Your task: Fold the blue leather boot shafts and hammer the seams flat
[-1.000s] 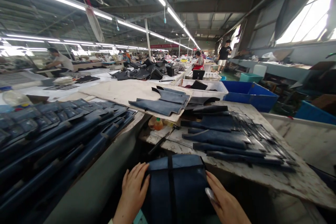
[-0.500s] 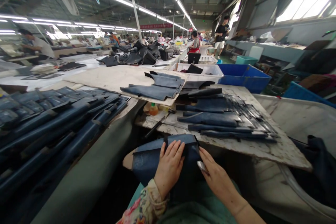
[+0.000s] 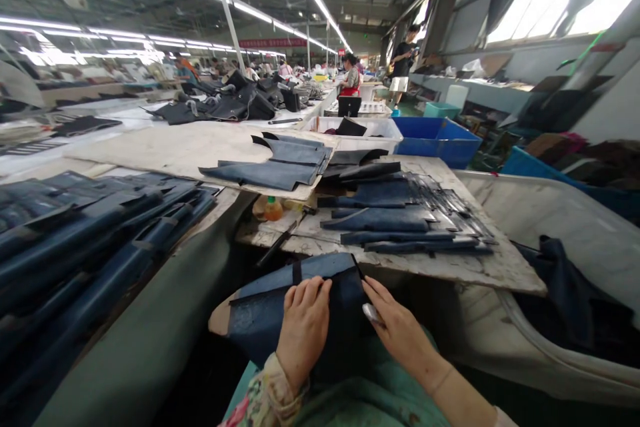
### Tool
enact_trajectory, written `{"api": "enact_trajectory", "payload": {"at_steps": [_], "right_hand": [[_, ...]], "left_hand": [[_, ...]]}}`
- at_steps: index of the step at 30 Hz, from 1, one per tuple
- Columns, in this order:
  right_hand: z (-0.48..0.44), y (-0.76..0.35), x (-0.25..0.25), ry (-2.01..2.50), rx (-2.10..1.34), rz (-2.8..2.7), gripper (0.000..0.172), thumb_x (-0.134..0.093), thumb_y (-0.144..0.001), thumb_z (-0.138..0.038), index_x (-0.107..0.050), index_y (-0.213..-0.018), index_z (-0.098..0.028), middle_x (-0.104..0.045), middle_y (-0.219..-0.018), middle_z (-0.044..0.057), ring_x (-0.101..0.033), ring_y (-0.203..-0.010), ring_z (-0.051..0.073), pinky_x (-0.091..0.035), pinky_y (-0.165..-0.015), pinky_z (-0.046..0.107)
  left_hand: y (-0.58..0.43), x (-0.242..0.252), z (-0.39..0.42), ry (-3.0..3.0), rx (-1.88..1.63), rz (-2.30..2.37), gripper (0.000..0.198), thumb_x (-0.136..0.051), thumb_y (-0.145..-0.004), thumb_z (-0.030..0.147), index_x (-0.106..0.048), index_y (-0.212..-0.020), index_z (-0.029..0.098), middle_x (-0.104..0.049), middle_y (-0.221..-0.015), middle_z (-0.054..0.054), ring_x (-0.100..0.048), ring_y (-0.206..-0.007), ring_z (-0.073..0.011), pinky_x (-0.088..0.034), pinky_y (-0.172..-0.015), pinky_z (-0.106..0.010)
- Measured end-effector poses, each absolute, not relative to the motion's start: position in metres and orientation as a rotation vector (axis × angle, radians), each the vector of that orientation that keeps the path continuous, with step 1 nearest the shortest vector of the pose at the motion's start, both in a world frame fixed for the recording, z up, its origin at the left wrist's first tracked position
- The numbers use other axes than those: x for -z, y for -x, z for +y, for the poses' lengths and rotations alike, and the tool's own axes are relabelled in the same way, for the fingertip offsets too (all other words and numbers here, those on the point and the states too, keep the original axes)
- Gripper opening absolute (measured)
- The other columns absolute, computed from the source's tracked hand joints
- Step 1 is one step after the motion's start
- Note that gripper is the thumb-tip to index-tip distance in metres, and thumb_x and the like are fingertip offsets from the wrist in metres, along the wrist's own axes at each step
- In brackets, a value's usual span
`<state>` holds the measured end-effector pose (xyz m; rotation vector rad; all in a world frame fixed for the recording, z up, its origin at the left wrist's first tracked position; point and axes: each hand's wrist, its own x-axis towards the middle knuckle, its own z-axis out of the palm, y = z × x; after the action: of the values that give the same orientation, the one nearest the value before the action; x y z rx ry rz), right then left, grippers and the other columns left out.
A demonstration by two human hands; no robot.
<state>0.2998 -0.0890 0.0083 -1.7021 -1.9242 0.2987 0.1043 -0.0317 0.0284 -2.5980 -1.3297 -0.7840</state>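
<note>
A dark blue leather piece (image 3: 260, 310) with a black strap across it lies on a small board in front of me. My left hand (image 3: 303, 327) lies flat on top of it, fingers stretched toward the strap. My right hand (image 3: 395, 327) rests on the piece's right side, fingers extended, with a small silvery object (image 3: 373, 313) under the thumb. Beyond the hands, a worn white work board (image 3: 470, 267) carries several more dark blue cut pieces (image 3: 385, 220) laid in rows.
Long rows of dark blue pieces (image 3: 85, 240) fill the table on the left. A small orange bottle (image 3: 273, 209) stands under a raised board with more pieces (image 3: 270, 173). A blue bin (image 3: 435, 140) and white tub (image 3: 565, 220) sit right. Other people work far back.
My left hand moved from the piece's left edge onto its top. The view shifted right and down, and the piece now lies lower left with a board showing beneath.
</note>
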Motion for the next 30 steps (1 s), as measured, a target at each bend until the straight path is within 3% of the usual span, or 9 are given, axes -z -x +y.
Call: {"api": "enact_trajectory", "payload": {"at_steps": [12, 16, 21, 26, 30], "right_hand": [[-0.099, -0.296, 0.007, 1.681, -0.415, -1.810, 0.048, -0.036, -0.090, -0.022, -0.035, -0.138, -0.021, -0.060, -0.119, 0.008, -0.060, -0.104, 0.016, -0.050, -0.089, 0.030], [-0.095, -0.305, -0.004, 1.727, -0.479, -1.832, 0.045, -0.038, -0.091, -0.033, -0.041, -0.134, -0.021, -0.061, -0.117, 0.007, -0.061, -0.102, 0.017, -0.050, -0.087, 0.030], [-0.081, -0.317, -0.018, 1.876, -0.264, -1.765, 0.054, -0.036, -0.090, -0.044, -0.039, -0.135, -0.013, -0.060, -0.116, 0.013, -0.060, -0.102, 0.022, -0.051, -0.086, 0.036], [-0.068, -0.309, -0.026, 1.802, -0.012, -1.846, 0.039, -0.037, -0.091, -0.032, -0.051, -0.125, -0.016, -0.058, -0.113, 0.011, -0.054, -0.106, 0.021, -0.045, -0.095, 0.039], [-0.061, -0.298, -0.039, 1.699, 0.056, -1.963, 0.034, -0.039, -0.090, -0.020, -0.056, -0.119, -0.019, -0.058, -0.110, 0.009, -0.053, -0.103, 0.020, -0.045, -0.094, 0.036]], "left_hand": [[-0.152, -0.039, -0.025, 2.818, 0.517, -1.283, 0.037, -0.042, -0.084, 0.009, -0.052, -0.119, 0.013, -0.058, -0.113, -0.007, -0.050, -0.103, -0.0213, -0.040, -0.091, -0.036], [-0.159, -0.035, -0.025, 2.853, 0.519, -1.253, 0.035, -0.042, -0.087, 0.016, -0.050, -0.121, 0.014, -0.058, -0.112, -0.006, -0.050, -0.101, -0.0209, -0.043, -0.086, -0.037], [-0.157, -0.030, -0.020, 2.816, 0.592, -1.298, 0.030, -0.040, -0.091, 0.023, -0.051, -0.119, 0.020, -0.058, -0.115, -0.004, -0.050, -0.103, -0.0209, -0.042, -0.086, -0.040], [-0.153, -0.027, -0.020, 2.827, 0.624, -1.262, 0.030, -0.043, -0.089, 0.019, -0.051, -0.118, 0.020, -0.058, -0.115, -0.004, -0.049, -0.105, -0.0199, -0.041, -0.088, -0.038], [-0.145, -0.030, -0.022, 2.844, 0.605, -1.276, 0.031, -0.042, -0.089, 0.018, -0.050, -0.119, 0.020, -0.057, -0.117, -0.004, -0.049, -0.107, -0.0199, -0.041, -0.090, -0.037]]}}
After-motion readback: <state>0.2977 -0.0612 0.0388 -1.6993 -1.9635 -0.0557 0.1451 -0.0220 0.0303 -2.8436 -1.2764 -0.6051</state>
